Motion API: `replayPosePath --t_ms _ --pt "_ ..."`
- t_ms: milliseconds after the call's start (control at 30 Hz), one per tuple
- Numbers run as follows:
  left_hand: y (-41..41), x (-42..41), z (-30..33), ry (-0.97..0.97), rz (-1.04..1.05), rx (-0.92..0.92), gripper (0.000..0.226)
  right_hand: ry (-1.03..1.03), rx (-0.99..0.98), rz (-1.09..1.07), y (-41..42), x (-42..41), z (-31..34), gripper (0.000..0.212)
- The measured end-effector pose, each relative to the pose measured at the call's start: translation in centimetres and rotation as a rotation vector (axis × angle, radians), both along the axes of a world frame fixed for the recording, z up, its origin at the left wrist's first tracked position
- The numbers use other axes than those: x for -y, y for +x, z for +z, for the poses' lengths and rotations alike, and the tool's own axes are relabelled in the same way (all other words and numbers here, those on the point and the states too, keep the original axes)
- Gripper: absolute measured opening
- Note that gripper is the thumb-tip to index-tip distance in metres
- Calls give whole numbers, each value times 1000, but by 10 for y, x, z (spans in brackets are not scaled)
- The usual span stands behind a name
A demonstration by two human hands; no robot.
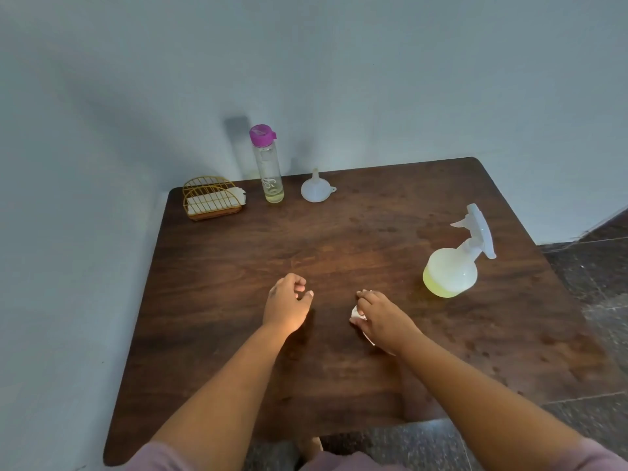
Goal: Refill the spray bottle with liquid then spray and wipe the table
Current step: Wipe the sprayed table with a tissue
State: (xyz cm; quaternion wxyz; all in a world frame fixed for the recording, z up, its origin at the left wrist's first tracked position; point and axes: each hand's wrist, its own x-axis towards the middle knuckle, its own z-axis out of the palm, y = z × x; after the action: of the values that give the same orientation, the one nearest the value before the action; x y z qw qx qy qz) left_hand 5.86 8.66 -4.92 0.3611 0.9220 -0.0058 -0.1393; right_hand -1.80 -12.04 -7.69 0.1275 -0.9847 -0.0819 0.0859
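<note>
Person is leaning over a dark wooden table (339, 232) pushed into a wall corner, both bare forearms reaching out over it.

Right hand (382, 319) is lying palm-down on a white tissue (356, 313), fingers curled over it and pinning it to the tabletop; only bits of the tissue are showing at the fingertips and under the heel of the hand. Left hand (287, 305) is sitting just left of it, well apart from the tissue, fingers loosely curled in toward the palm, holding nothing; cannot tell if it is touching the wood.

Spray bottle (453, 263) is standing on the right side of the table, near the right hand but not touched. Round translucent body, yellowish liquid filling roughly the bottom third, white trigger head screwed on and pointing away toward the far right.

At the far edge by the wall: a tall clear bottle (269, 171) with a purple cap, upright, a thin layer of yellowish liquid sitting at the bottom. Just beside it to the right, a white funnel (316, 188) is resting wide-mouth down, spout up. In the far left corner, a gold wire napkin holder (210, 198) is holding white napkins.

Dark speckled floor is showing off the right side.
</note>
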Motion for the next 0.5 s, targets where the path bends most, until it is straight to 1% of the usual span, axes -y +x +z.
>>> replayPosePath --t_ms 33,100,133,200,233,300,400,433,467,500 --pt "3 -1 -1 4 -4 2 22 33 -67 15 -2 4 2 55" --pt "7 -1 -2 19 -16 0 22 16 -83 74 -12 4 5 67" --pt "10 -1 -2 26 -22 2 21 13 -72 118 -18 3 4 65" --pt "16 -2 -3 34 -38 1 21 59 -55 165 -22 3 -1 54" --pt "19 -2 -4 33 -49 -6 20 89 -25 133 -16 6 -7 51" --pt "28 -2 -4 18 -66 -11 18 118 53 -116 9 19 -15 44" --pt "41 -2 -3 11 -75 -8 21 52 78 -573 44 42 -10 28" --pt "45 -3 -3 14 -78 -9 22 70 91 -675 52 45 -9 27" --pt "49 -3 -2 18 -82 -8 23 97 91 -740 59 45 -6 32" --pt "53 -3 -2 21 -86 -5 24 101 79 -729 65 39 -2 42"
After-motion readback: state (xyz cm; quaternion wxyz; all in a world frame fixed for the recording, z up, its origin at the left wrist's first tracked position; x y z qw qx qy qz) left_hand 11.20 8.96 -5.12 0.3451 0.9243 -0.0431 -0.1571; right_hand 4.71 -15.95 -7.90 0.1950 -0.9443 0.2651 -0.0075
